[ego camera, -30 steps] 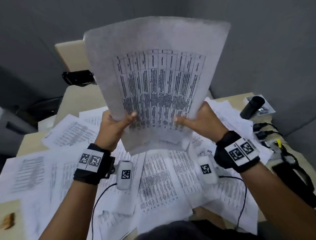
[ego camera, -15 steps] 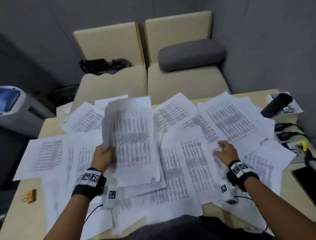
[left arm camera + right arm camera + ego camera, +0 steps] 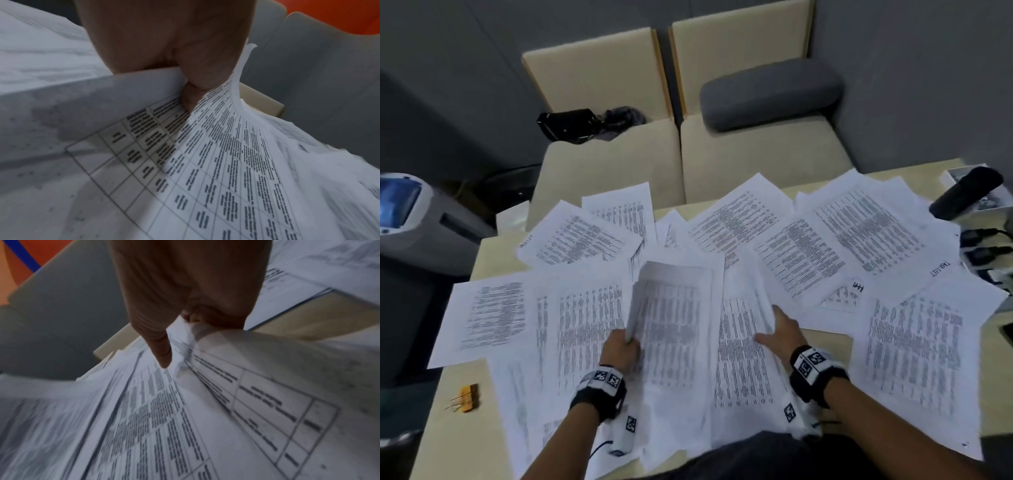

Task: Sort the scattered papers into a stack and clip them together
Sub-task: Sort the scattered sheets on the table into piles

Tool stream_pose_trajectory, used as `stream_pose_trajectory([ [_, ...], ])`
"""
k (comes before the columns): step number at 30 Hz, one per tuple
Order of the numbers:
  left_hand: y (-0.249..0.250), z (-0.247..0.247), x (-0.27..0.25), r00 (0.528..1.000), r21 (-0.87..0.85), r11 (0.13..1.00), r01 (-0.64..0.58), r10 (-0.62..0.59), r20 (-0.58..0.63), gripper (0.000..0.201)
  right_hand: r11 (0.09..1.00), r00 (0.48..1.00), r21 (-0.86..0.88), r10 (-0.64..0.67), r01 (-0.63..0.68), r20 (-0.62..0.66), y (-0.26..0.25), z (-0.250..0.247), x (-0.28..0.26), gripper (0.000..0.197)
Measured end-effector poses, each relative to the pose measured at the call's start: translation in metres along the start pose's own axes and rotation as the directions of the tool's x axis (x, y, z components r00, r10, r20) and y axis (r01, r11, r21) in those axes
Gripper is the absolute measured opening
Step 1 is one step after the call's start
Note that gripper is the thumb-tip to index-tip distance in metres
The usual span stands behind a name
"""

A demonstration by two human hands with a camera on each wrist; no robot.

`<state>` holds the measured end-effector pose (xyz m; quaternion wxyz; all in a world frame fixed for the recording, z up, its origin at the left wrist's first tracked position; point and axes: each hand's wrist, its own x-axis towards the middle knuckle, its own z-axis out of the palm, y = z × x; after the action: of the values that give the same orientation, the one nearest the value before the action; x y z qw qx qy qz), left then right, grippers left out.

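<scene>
Over the table's (image 3: 448, 442) near middle, the left hand (image 3: 619, 349) pinches a sheaf (image 3: 671, 308) by its lower left corner, thumb on top, fingers curled beneath; its long axis runs away from the person, far end raised. Just right, the right hand (image 3: 782, 330) grasps the lifted edge of another sheet (image 3: 743, 359), thumb spread. Loose papers (image 3: 859, 240) lie overlapping across the table.

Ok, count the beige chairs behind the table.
2: one chair at left holding a black bag, one chair at right holding a grey cushion.
</scene>
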<state>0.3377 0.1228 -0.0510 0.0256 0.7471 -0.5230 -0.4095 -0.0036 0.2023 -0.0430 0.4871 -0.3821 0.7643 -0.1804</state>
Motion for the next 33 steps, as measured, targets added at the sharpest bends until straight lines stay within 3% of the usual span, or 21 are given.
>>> stream_pose_trajectory([
  [3,0.015,0.015,-0.008,0.991,-0.076,0.994,-0.084,0.091,0.096,0.008,0.996,1.0,0.082,-0.024,0.026,-0.018,-0.004,0.015,-0.005,0.066],
  [6,0.024,0.025,-0.015,0.971,-0.119,0.978,-0.172,0.189,0.145,0.044,0.977,1.0,0.212,0.028,-0.03,0.011,0.003,0.015,-0.008,0.062],
  [9,0.029,0.038,-0.024,0.959,-0.107,0.976,-0.191,0.209,0.193,0.074,0.94,0.998,0.336,0.058,-0.059,0.011,0.012,0.01,-0.011,0.068],
  [13,0.043,0.064,-0.034,0.899,-0.045,0.963,-0.266,0.265,0.35,0.059,0.915,0.998,0.398,0.064,-0.066,0.02,0.016,0.012,-0.019,0.06],
  [14,0.049,0.066,-0.035,0.895,-0.015,0.954,-0.3,0.287,0.342,0.056,0.917,0.999,0.397,0.052,-0.049,0.004,0.012,0.012,-0.023,0.062],
  [16,0.055,0.064,-0.029,0.92,0.01,0.941,-0.338,0.328,0.214,0.063,0.905,1.0,0.425,0.017,-0.013,-0.007,0.007,0.005,-0.029,0.07],
  [18,0.065,0.046,-0.023,0.943,-0.216,0.94,-0.264,0.298,0.148,0.088,0.897,1.0,0.441,-0.019,0.012,0.013,-0.006,-0.011,-0.037,0.077],
  [20,0.084,0.017,-0.025,0.929,-0.484,0.862,-0.15,0.29,0.228,0.104,0.91,0.996,0.411,-0.082,0.06,0.034,-0.026,-0.033,-0.048,0.076],
  [22,0.109,-0.016,-0.037,0.866,-0.602,0.787,-0.136,0.39,0.314,0.09,0.907,0.979,0.395,-0.19,0.147,0.073,-0.052,-0.056,-0.059,0.062],
  [24,0.133,-0.045,-0.05,0.816,-0.57,0.78,-0.257,0.492,0.305,0.061,0.901,0.962,0.37,-0.267,0.227,0.06,-0.076,-0.074,-0.065,0.056],
  [27,0.167,-0.078,-0.066,0.757,-0.658,0.64,-0.397,0.633,0.159,0.037,0.851,0.947,0.419,-0.311,0.316,-0.083,-0.106,-0.09,-0.071,0.076],
  [30,0.189,-0.102,-0.085,0.721,-0.75,0.444,-0.491,0.69,-0.063,0.022,0.747,0.897,0.495,-0.372,0.443,-0.241,-0.129,-0.095,-0.081,0.052],
  [33,0.184,-0.102,-0.09,0.712,-0.759,0.364,-0.539,0.678,-0.181,0.024,0.713,0.881,0.518,-0.36,0.472,-0.306,-0.135,-0.086,-0.086,0.042],
])
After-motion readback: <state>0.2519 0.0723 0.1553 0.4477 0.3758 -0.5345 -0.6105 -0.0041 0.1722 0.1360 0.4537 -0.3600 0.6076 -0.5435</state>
